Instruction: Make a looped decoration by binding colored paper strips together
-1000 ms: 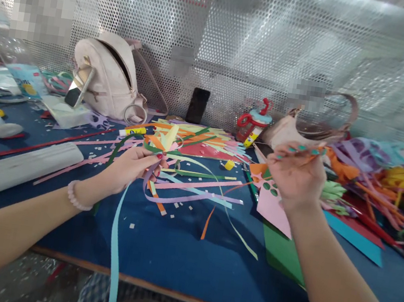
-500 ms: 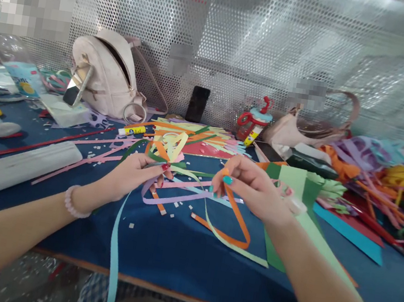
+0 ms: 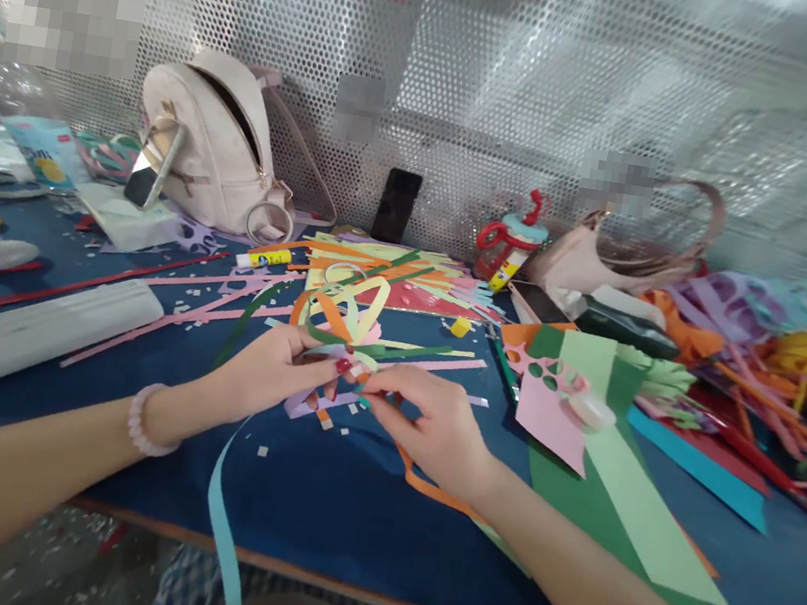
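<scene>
My left hand (image 3: 287,368), wearing a beaded bracelet (image 3: 150,419), pinches a bundle of looped paper strips (image 3: 330,317) in orange, yellow, green and purple. From that hand a light blue paper strip (image 3: 226,509) hangs down over the table's front edge. My right hand (image 3: 431,423) has its thumb and fingers closed on an orange paper strip (image 3: 428,488), its end close against the bundle at the left fingertips. The exact contact between strip and bundle is hidden by the fingers. Tiny white paper squares (image 3: 263,451) lie on the blue table beneath.
Behind the hands lies a pile of coloured strips (image 3: 409,268) with a glue stick (image 3: 263,258). A white power strip (image 3: 50,331) is at left. Green paper sheets (image 3: 654,502) and a pink cut-out sheet (image 3: 551,416) lie right. A backpack (image 3: 206,147) and a phone (image 3: 397,206) stand behind.
My right hand has moved left and brought the orange strip to the bundle in my left hand. The pink cut-out sheet, formerly behind the right hand, now shows.
</scene>
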Demonstrator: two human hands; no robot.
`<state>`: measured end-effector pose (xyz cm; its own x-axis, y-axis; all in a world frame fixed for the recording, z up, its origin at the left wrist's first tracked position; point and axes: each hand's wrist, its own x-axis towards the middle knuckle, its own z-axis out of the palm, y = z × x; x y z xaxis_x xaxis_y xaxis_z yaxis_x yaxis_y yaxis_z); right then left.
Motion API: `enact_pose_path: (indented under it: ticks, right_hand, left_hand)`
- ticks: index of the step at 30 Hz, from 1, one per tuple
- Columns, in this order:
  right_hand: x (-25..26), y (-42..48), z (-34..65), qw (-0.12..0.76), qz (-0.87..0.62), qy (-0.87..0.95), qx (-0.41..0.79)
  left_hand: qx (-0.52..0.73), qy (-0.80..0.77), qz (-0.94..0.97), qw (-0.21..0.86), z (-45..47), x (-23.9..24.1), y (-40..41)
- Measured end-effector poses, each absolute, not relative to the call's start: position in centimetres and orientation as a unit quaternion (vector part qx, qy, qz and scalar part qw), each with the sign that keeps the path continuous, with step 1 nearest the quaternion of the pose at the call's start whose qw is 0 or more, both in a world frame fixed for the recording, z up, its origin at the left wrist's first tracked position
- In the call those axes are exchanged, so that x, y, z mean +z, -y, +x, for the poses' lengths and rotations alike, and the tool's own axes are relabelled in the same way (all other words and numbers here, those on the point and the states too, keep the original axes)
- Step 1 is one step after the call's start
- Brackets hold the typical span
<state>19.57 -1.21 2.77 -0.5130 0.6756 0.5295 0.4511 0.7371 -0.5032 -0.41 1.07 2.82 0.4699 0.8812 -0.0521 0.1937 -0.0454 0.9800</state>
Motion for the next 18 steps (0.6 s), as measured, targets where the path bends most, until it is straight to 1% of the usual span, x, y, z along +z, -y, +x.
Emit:
enact_pose_path:
  ticks: [3, 10, 18]
  right_hand:
    - [2.45, 1.35, 19.35, 0.376, -0.323, 0.857, 0.143]
    - [2.35, 1.57, 19.02, 0.389, -0.362, 0.834, 0.149]
    - [2.28, 1.9, 18.83, 0.423, -0.375, 0.795, 0.219]
  left_hand:
    - [0.307, -0.404, 0.657, 0.557, -0.4, 2.96, -0.87]
    - [0.332, -0.367, 0.635, 0.593, -0.16, 3.31, -0.57]
    - [0.344, -0.37, 0.638, 0.581, -0.03, 3.28, -0.54]
